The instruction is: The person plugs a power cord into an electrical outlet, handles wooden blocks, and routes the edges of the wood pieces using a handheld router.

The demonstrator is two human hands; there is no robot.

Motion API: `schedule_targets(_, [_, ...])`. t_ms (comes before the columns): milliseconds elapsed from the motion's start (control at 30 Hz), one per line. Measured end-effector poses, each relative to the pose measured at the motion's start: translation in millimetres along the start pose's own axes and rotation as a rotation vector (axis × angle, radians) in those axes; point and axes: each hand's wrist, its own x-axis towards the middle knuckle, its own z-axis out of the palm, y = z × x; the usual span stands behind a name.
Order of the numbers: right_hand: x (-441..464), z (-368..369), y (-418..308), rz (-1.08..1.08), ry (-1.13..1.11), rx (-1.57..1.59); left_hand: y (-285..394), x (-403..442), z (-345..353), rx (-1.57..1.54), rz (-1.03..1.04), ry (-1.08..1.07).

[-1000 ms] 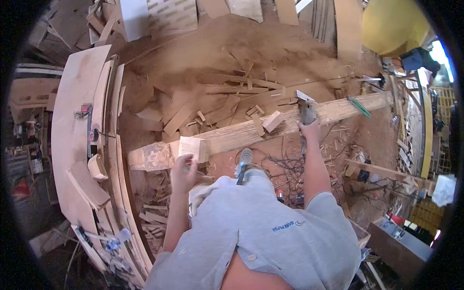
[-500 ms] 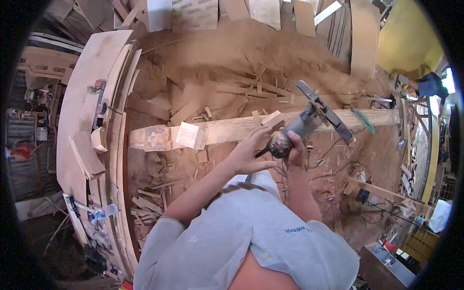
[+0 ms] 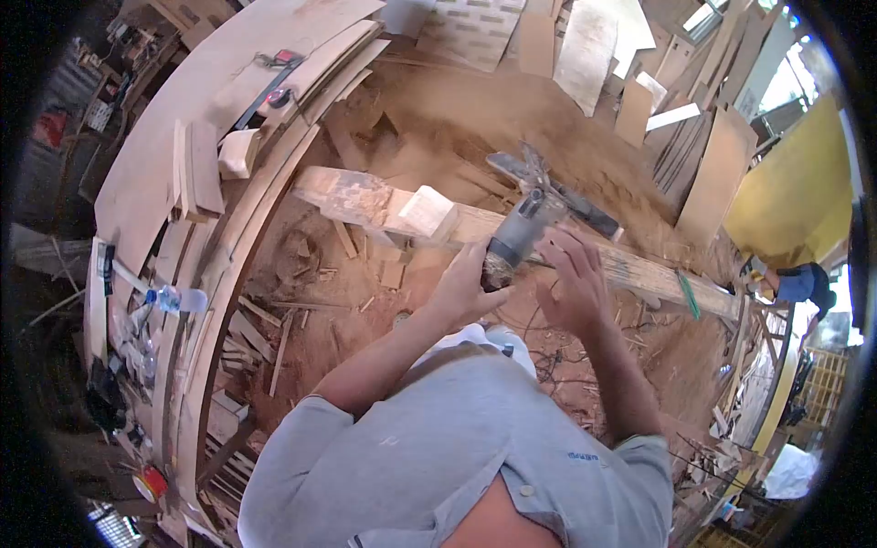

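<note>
I see the power tool (image 3: pixel 518 230) over the beam (image 3: pixel 662 279); whether they touch, I cannot tell. The left hand (image 3: pixel 464 285) is wrapped round the tool's near end. The right hand (image 3: pixel 579 279), slightly blurred, is just beside the tool, fingers spread. I see a pale block (image 3: pixel 428 214) on the beam, left of the tool, and loose wood scraps (image 3: pixel 393 275) below.

The power tool (image 3: pixel 519 228) is grey, the wooden beam (image 3: pixel 365 198) pale tan, the shirt (image 3: pixel 429 447) light grey-blue. A whitish board (image 3: pixel 470 32) bears tan dashes; a large sheet (image 3: pixel 793 187) is yellow.
</note>
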Motion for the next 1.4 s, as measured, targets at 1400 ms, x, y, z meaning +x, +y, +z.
schedule_targets(1400, [127.7, 175.5, 241.4, -0.391, 0.069, 0.829, -32.3, 88.1, 61.9, -0.464, -0.427, 0.628])
